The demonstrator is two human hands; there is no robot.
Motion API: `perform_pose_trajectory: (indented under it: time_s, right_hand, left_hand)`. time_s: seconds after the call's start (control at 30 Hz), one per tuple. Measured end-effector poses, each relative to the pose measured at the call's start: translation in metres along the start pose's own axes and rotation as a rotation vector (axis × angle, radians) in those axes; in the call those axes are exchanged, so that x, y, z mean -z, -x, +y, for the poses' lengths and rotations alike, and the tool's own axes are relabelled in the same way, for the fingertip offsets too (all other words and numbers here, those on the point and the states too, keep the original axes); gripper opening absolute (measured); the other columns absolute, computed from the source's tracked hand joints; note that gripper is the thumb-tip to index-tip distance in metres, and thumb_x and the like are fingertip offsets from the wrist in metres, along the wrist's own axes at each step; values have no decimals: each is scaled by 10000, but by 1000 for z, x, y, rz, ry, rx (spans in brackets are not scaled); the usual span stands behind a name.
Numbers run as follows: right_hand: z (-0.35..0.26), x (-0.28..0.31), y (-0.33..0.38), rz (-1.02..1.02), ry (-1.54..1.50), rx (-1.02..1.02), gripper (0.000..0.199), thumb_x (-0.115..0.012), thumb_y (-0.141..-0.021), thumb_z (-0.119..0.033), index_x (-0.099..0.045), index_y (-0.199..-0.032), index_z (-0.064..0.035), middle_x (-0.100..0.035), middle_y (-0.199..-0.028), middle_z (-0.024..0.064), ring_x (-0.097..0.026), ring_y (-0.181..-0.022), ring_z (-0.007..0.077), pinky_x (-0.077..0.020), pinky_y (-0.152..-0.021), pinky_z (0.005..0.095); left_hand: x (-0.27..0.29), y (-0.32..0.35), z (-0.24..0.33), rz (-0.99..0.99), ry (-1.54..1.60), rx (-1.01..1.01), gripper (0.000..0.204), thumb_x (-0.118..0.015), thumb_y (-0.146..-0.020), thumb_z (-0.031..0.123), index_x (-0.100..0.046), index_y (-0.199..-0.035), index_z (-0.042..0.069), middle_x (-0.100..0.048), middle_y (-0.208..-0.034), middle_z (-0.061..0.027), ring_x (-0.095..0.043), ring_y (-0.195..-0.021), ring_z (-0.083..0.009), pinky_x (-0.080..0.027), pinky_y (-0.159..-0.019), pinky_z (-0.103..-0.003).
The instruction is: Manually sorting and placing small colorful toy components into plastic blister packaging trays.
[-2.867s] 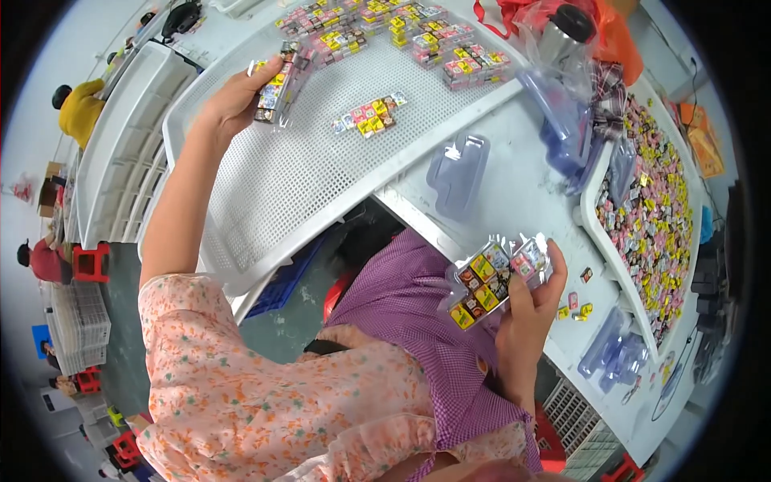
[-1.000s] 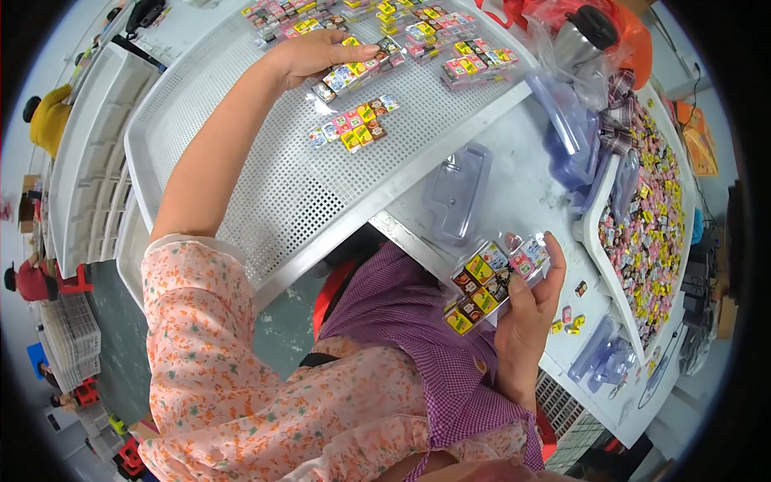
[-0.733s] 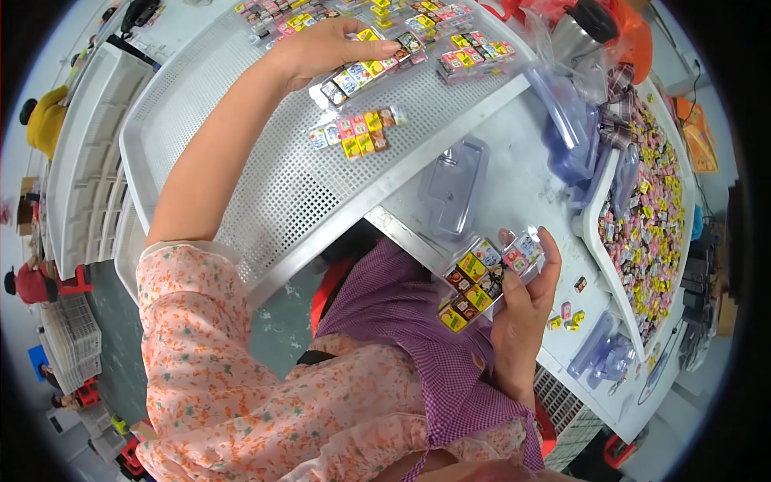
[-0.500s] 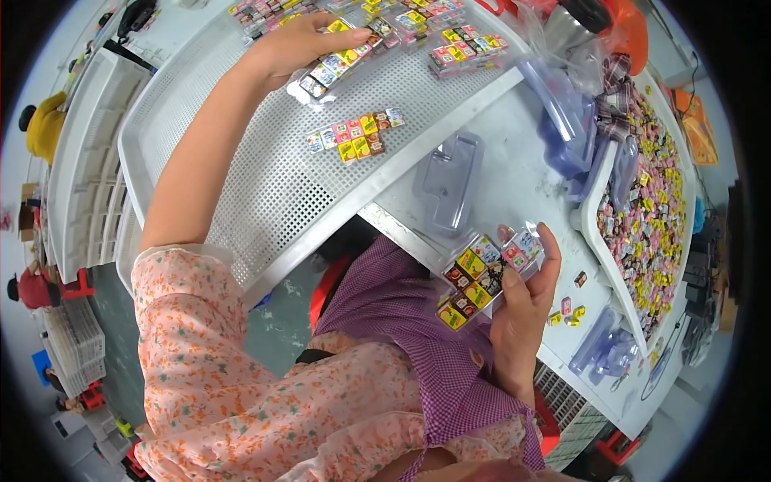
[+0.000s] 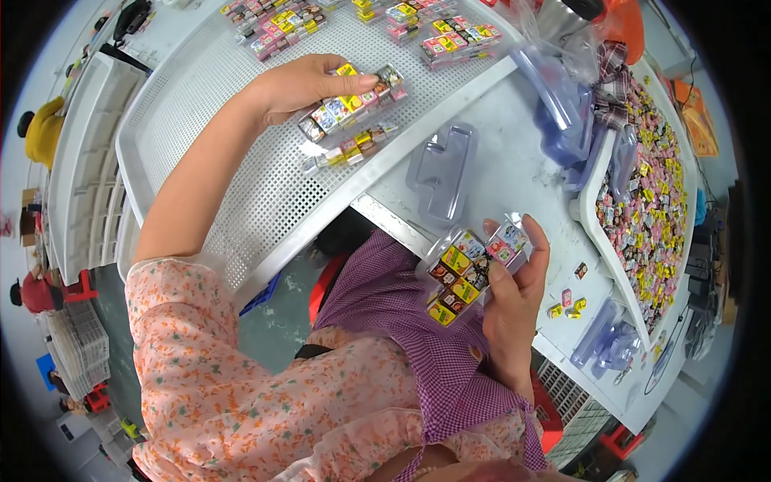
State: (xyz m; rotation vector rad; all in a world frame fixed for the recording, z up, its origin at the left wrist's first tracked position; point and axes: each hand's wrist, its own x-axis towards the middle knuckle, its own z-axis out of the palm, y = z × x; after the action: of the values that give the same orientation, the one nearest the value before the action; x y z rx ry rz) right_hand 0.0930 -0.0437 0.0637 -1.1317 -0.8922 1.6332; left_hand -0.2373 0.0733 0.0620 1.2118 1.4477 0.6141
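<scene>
My left hand (image 5: pixel 309 84) reaches out over a white perforated tray (image 5: pixel 233 157). Its thumb and fingers grip a clear plastic pack (image 5: pixel 345 112) filled with small colourful printed blocks. Just below that pack, partly covered by it, a similar group of blocks (image 5: pixel 351 149) rests on the tray. Closer to my body, my right hand (image 5: pixel 514 297) is closed on a clear blister shell (image 5: pixel 458 281) whose compartments hold rows of yellow, black, white and pink blocks. An unfilled clear blister shell (image 5: pixel 442 173) lies on the table between both hands.
Several filled packs (image 5: pixel 462 42) sit at the tray's far side. To the right, a white bin (image 5: pixel 590 209) holds a heap of loose blocks. Stacked clear shells (image 5: pixel 562 120) stand beside it; a few loose blocks (image 5: pixel 569 304) and more shells (image 5: pixel 606 345) lie on the table.
My left hand has brought its pack nearer, over the blocks lying on the tray, partly covering them. My right hand and its filled shell have shifted slightly left.
</scene>
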Motion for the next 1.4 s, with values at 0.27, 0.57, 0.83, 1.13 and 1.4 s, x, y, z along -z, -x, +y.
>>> perform_pose_trajectory:
  time_s: [0.27,0.57,0.83,1.13,1.4]
  right_hand:
    - [-2,-1,1,-45,-5,16,622,-506,-850,58,-264,-1408,-69,-516,-1280,181,-527,-1154,207,-407,-1013,344]
    - [-18,-9,-14,-16,-60,36,609,-493,-857,56,-282,-1415,-69,-523,-1283,206,-537,-1159,213,-401,-1016,344]
    - [-28,-21,-23,-29,-108,78,606,-499,-865,54,-289,-1420,-70,-545,-1243,155,-553,-1086,168,-429,-945,303]
    - [-30,-51,-65,-145,-182,140,582,-543,-894,0,-285,-1411,-67,-570,-1173,105,-571,-988,130,-453,-866,276]
    - [-16,-99,-53,-257,-86,203,601,-557,-871,49,-252,-1380,-43,-512,-1185,119,-544,-1031,136,-473,-878,261]
  left_hand:
    - [-15,-23,9,179,-67,23,734,-734,-745,579,-589,-1126,-31,-624,-931,-71,-556,-790,-101,-420,-683,-198]
    - [-22,-29,10,136,-145,-7,843,-687,-786,588,-503,-1266,-80,-601,-1079,-174,-571,-1002,-229,-440,-902,-342]
    - [-23,-34,4,128,-437,-248,957,-596,-796,678,-334,-1439,19,-434,-1373,-265,-454,-1258,-339,-371,-1039,-382]
    - [-10,5,18,401,-354,-519,601,-528,-937,482,-477,-1325,26,-613,-1135,-114,-557,-1064,-182,-447,-891,-294]
    - [-48,95,20,-194,351,-202,685,-655,-893,313,-345,-1424,10,-599,-1192,-86,-581,-1015,-148,-477,-877,-290]
